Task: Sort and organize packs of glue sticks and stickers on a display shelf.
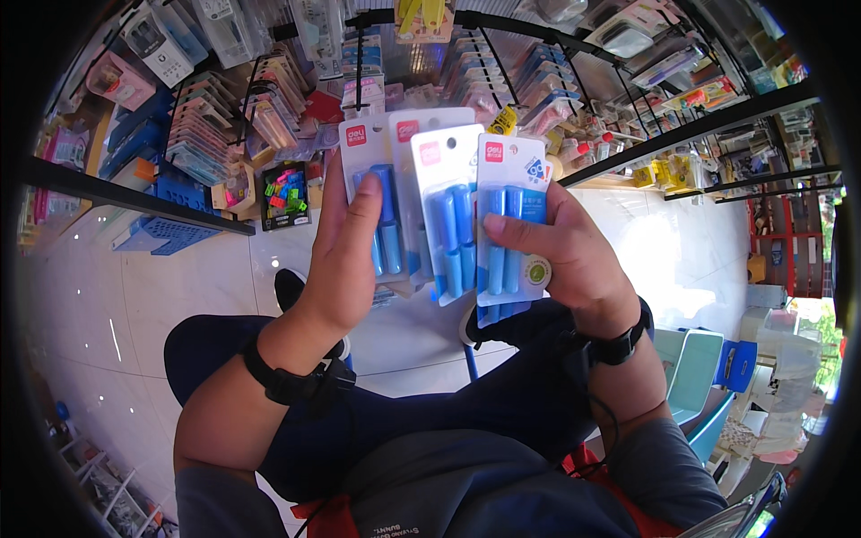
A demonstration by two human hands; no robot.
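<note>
My left hand (350,249) grips blister packs (398,265) of blue cylindrical items on white Deli cards, its thumb pressed on the front one. My right hand (572,249) holds more such packs, with its thumb across the front blister pack (514,269). Another white-carded blister pack (449,222) stands between the two hands, overlapping the others; which hand bears it I cannot tell. The packs are fanned side by side, upright, above my lap. Fingers behind the cards are hidden. Both wrists wear black straps with small devices.
Ahead are black display racks (511,23) hung with packaged stationery. A black box of small colourful items (286,195) sits low at the left, near a blue perforated basket (168,232). Teal bins (696,370) stand at the right. White tiled floor (208,276) shows around my legs.
</note>
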